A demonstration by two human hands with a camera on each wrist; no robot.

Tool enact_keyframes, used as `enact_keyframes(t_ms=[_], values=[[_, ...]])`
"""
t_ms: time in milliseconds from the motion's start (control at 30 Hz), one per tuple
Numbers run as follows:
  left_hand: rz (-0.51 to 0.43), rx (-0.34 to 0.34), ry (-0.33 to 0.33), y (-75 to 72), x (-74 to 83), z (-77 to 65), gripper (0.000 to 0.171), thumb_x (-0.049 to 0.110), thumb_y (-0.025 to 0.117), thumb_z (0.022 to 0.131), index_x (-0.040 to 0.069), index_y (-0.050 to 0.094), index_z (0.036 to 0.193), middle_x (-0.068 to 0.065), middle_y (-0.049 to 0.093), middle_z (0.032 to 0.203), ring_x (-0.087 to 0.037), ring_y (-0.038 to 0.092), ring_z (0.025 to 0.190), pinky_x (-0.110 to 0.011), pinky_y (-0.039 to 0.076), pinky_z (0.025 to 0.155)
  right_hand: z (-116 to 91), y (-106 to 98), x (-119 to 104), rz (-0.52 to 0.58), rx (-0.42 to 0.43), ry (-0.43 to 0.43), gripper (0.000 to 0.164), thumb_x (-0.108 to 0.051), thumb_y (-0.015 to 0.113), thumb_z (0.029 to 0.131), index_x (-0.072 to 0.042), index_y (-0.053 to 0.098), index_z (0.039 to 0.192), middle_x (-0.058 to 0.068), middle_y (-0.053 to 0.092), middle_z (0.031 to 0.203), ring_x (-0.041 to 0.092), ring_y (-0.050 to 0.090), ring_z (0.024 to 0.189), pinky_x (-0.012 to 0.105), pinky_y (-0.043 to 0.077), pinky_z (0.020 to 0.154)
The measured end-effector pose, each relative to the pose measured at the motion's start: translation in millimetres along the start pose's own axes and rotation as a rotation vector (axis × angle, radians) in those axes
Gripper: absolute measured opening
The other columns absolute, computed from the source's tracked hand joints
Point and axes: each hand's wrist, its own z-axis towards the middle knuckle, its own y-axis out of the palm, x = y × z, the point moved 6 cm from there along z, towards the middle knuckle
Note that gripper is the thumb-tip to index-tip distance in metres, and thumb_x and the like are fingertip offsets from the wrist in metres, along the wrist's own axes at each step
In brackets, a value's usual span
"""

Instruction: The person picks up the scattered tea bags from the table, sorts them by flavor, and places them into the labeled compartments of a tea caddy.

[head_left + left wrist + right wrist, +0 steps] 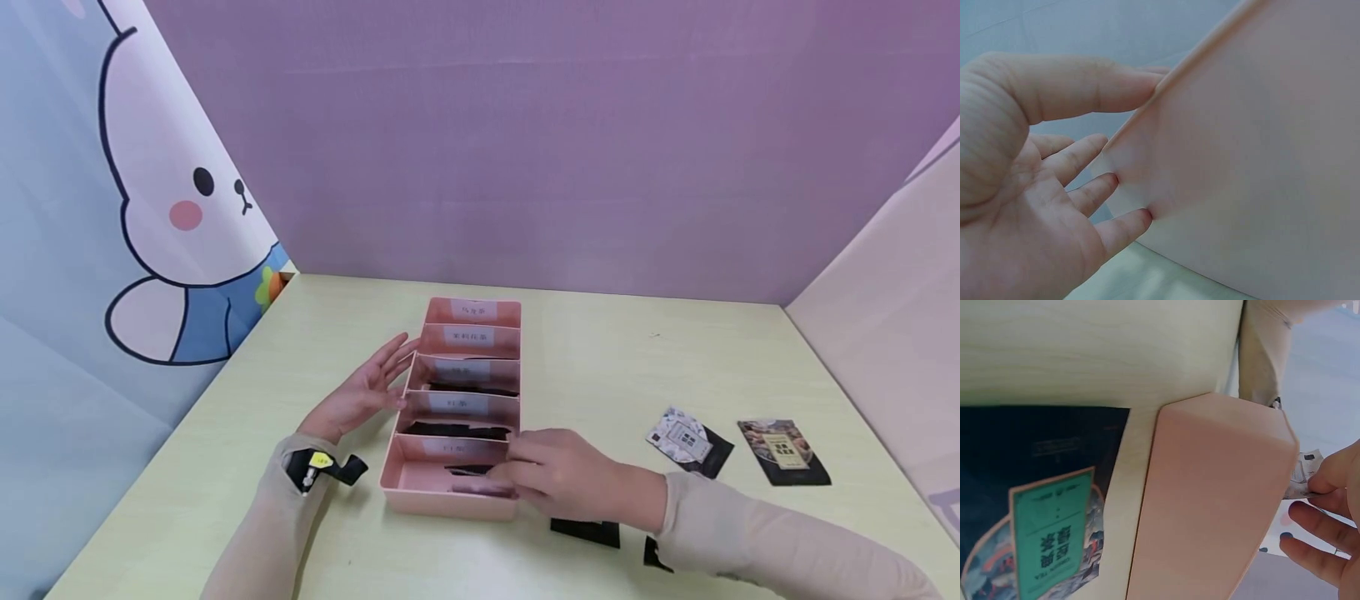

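A long pink divided box (450,505) stands on the table, with a white label in each compartment. My right hand (558,475) is over the right wall of the nearest compartment. Between its thumb and index finger it pinches a tea packet (1305,476), whose pale printed end shows above the box rim in the right wrist view. Another dark packet (467,470) lies in that same compartment. On the box's left side, my left hand (360,396) has its fingers spread. Its thumb touches the rim and its fingertips (1141,217) meet the outer wall.
To the right lie a white-and-black tea packet (681,442) and a brown-and-black one (786,454). Two more dark packets, one here (585,533), sit partly under my right arm; a green-labelled packet (1050,531) shows beside the box. Dark packets (457,430) stand in middle compartments.
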Motion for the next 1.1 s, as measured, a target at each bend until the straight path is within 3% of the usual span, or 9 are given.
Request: enact_keyframes(t_ms=[167, 367, 733, 1100], values=[[0.014, 0.005, -0.007, -0.2, 0.1, -0.1, 0.104, -0.014, 0.061, 0.083, 0.012, -0.002, 0.16, -0.013, 0.002, 0.167, -0.034, -0.002, 0.151, -0.06, 0.008, 0.117, -3.2, 5.1, -5.4, -0.103, -0.053, -0.055, 0.03, -0.011, 0.042, 0.101, -0.01, 0.071, 0.107, -0.002, 0.066, 0.089, 0.014, 0.064, 0.084, 0.029, 0.055, 0.086], [0.03, 0.009, -0.009, -0.7, 0.2, -0.7, 0.104, -0.013, 0.062, 0.083, 0.012, -0.002, 0.161, -0.013, 0.001, 0.167, -0.036, -0.002, 0.151, -0.062, 0.007, 0.116, -7.1, 12.0, -11.6, -0.186, -0.092, -0.152, 0.032, -0.007, 0.04, 0.098, -0.009, 0.07, 0.109, 0.0, 0.064, 0.091, 0.016, 0.061, 0.09, 0.039, 0.051, 0.094], [0.0, 0.026, -0.038, 0.7, 1.5, -1.3, 0.104, -0.016, 0.059, 0.082, 0.014, -0.001, 0.161, -0.009, 0.005, 0.167, -0.031, 0.002, 0.152, -0.057, 0.013, 0.117, -14.6, 18.9, -11.0, -0.151, -0.155, -0.149, 0.032, -0.01, 0.041, 0.096, -0.009, 0.068, 0.114, 0.0, 0.061, 0.094, 0.018, 0.059, 0.094, 0.041, 0.047, 0.098], [0.019, 0.01, -0.018, -0.7, 0.8, -0.9, 0.103, -0.016, 0.059, 0.083, 0.013, -0.002, 0.161, -0.013, 0.003, 0.167, -0.034, 0.0, 0.151, -0.058, 0.01, 0.118, -16.9, 20.1, -9.5, -0.138, -0.205, -0.139, 0.033, -0.012, 0.041, 0.097, -0.01, 0.067, 0.117, 0.0, 0.062, 0.098, 0.018, 0.058, 0.099, 0.039, 0.045, 0.101]])
